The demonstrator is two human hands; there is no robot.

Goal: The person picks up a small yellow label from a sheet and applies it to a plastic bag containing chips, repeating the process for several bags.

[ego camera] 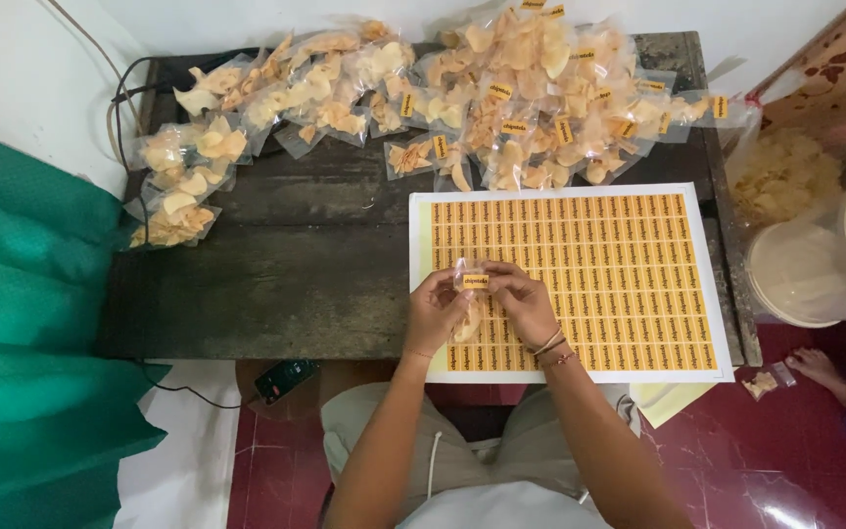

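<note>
Left hand [435,312] and right hand [524,302] meet over the lower left part of a white sheet of small orange rectangular stickers [580,274], above the person's lap. Both hands are closed in a pinch on one small clear plastic packet of pale crackers [470,304]; fingertips of both grip its top edge, where a single orange sticker [475,281] sits. The packet hangs between the palms, partly hidden by the fingers. The right wrist carries thin bracelets [550,346].

The sticker sheet lies flat on the right half of a dark, worn wooden surface [296,264], its near edge overhanging slightly. A few stickers are gone from the sheet's left column.

Along the far edge of the surface: a large heap of clear cracker packets bearing orange stickers [540,98] on the right, just beyond the sheet; a looser row of clear cracker packets without visible stickers [247,108] running left and curving down the left edge.

To the left, green fabric [22,343]. To the right of the surface, a clear bag of loose pale crackers [785,176] and a white round plastic lid [801,274]. On the red tiled floor [736,460]: a dark phone [286,378] with a cable near the left knee, and another person's bare foot [824,370] at far right.
</note>
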